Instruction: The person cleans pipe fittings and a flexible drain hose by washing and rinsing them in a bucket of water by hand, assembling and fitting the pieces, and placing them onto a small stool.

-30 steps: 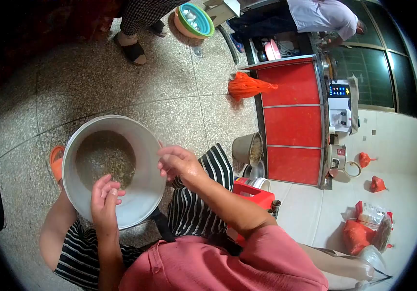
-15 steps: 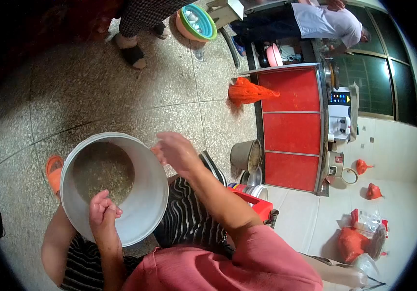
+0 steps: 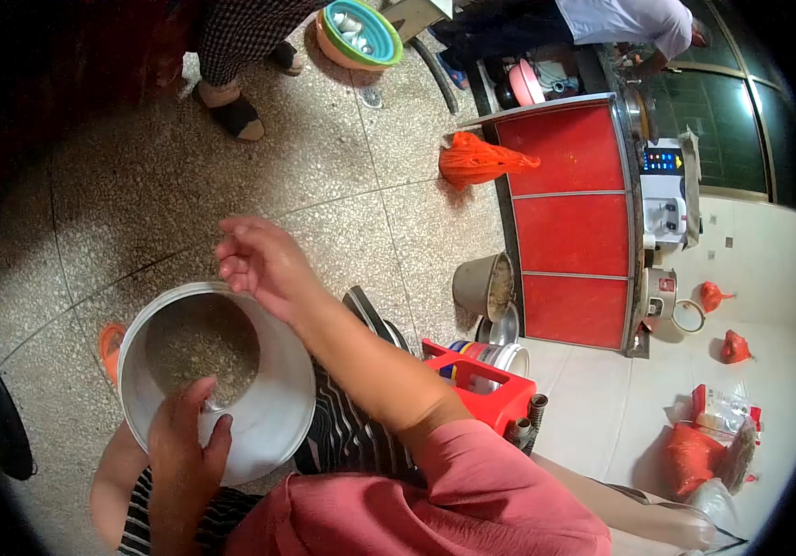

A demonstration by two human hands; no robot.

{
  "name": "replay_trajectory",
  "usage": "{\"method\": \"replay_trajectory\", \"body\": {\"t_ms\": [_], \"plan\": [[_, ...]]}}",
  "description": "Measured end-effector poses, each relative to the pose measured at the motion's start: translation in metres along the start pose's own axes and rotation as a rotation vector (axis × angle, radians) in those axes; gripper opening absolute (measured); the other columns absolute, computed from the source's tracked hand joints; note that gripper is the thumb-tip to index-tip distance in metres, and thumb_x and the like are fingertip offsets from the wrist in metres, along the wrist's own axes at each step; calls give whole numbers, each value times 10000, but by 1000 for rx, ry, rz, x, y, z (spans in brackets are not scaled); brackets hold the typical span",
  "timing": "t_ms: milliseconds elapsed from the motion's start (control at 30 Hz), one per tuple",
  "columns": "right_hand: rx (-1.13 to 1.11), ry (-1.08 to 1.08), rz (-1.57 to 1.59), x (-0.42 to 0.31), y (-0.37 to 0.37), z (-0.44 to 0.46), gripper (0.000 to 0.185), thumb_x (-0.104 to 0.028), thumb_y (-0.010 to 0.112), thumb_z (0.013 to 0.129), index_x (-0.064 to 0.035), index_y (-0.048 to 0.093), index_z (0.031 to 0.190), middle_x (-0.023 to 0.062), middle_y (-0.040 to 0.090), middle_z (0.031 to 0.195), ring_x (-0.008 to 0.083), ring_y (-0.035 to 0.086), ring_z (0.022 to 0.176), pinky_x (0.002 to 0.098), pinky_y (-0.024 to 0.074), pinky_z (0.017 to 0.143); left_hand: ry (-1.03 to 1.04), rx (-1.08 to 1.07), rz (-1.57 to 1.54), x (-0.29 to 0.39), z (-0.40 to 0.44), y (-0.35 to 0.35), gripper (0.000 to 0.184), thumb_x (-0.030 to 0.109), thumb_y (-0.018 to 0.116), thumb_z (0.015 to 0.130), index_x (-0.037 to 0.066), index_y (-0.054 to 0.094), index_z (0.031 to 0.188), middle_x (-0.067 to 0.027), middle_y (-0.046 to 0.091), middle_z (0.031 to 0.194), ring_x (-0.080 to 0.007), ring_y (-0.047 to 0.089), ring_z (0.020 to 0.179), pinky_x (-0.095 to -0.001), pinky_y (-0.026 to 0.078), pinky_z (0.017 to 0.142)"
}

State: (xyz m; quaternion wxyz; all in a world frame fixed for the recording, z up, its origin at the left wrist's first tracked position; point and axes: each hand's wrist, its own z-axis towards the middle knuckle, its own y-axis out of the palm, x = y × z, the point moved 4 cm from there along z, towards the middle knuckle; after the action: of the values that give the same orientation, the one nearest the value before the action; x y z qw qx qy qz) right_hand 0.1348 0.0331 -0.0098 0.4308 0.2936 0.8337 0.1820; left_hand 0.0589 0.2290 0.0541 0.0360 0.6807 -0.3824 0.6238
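Observation:
A large white bucket (image 3: 273,408) stands between the person's knees, with murky liquid and pale bits (image 3: 203,347) in its bottom. My left hand (image 3: 189,445) is over the near side of the bucket, thumb and fingers apart, and no held object can be made out. Past the bucket's upper right rim is my right hand (image 3: 264,264), raised, its fingers loosely bent and nothing visible in them.
A red stool (image 3: 491,403) and a grey bucket (image 3: 474,285) are at the right. An orange bag (image 3: 472,160) lies by red cabinets (image 3: 574,232). One person stands near stacked basins (image 3: 356,37); another person (image 3: 611,20) is at the counter.
My right hand has moved left and up, from beside the bucket to beyond its rim. My left hand has turned, with thumb and fingers wider apart. The view has shifted slightly.

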Motion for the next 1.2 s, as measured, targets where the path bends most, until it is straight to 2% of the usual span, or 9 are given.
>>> {"method": "replay_trajectory", "body": {"t_ms": [133, 233, 333, 433, 533, 633, 833, 1033, 1200], "plan": [[-102, -12, -78, 10, 13, 13, 236, -136, 475, 873, 1, 466, 1066, 111, 565, 817, 160, 575, 638, 224, 458, 464, 260, -135, 232, -5, 26, 9, 455, 65, 627, 685, 51, 465, 1110, -177, 535, 989, -355, 528, 875, -420, 428, 783], [-189, 26, -136, 21, 11, 14, 214, -121, 470, 876, 1, 481, 1051, 107, 572, 815, 158, 582, 639, 223, 463, 459, 122, -278, 96, -29, 34, 40, 457, 120, 637, 678, 48, 480, 1101, -195, 547, 978, -371, 530, 900, -446, 419, 785], [-190, 44, -157, 27, 4, 17, 210, -126, 481, 875, 4, 492, 1040, 104, 577, 802, 155, 581, 618, 217, 465, 455, 29, -638, 319, -32, 32, 54, 458, 145, 633, 677, 39, 493, 1100, -203, 560, 949, -371, 538, 893, -447, 423, 778], [-180, 59, -170, 24, 0, 20, 209, -123, 486, 871, 6, 496, 1035, 104, 577, 801, 155, 583, 617, 216, 465, 450, 23, -689, 333, -50, 25, 65, 468, 189, 640, 672, 36, 504, 1092, -207, 568, 915, -372, 547, 872, -451, 426, 775], [-187, 59, -159, 22, 1, 19, 207, -118, 488, 868, 6, 497, 1033, 103, 577, 801, 155, 585, 618, 216, 465, 446, 81, -525, 311, -46, 34, 68, 411, 196, 664, 687, 33, 537, 1041, -173, 569, 908, -352, 562, 828, -429, 440, 743], [-214, 68, -150, 21, 7, 17, 209, -119, 488, 865, 4, 496, 1034, 100, 575, 799, 153, 585, 619, 217, 464, 447, 38, -484, 282, -52, 37, 73, 407, 198, 669, 683, 36, 544, 1034, -176, 571, 908, -347, 559, 841, -431, 437, 749], [-235, 74, -177, 21, 8, 18, 230, -136, 499, 858, 3, 486, 1041, 91, 571, 799, 147, 580, 621, 218, 461, 461, 157, -495, 362, -44, 41, 76, 415, 198, 676, 671, 33, 542, 1027, -181, 573, 912, -343, 557, 851, -424, 441, 752], [-227, 89, -189, 22, 4, 16, 234, -135, 494, 857, 0, 475, 1049, 85, 569, 798, 138, 577, 620, 212, 461, 465, 35, -599, 375, -52, 39, 82, 399, 225, 636, 703, 32, 534, 1037, -185, 573, 922, -342, 553, 888, -426, 437, 774], [-222, 83, -187, 22, 4, 14, 226, -142, 494, 860, -3, 476, 1038, 77, 569, 794, 126, 575, 618, 202, 459, 460, 97, -539, 340, -59, 35, 83, 408, 227, 617, 718, 37, 523, 1066, -175, 577, 938, -343, 559, 884, -430, 443, 770]]}}
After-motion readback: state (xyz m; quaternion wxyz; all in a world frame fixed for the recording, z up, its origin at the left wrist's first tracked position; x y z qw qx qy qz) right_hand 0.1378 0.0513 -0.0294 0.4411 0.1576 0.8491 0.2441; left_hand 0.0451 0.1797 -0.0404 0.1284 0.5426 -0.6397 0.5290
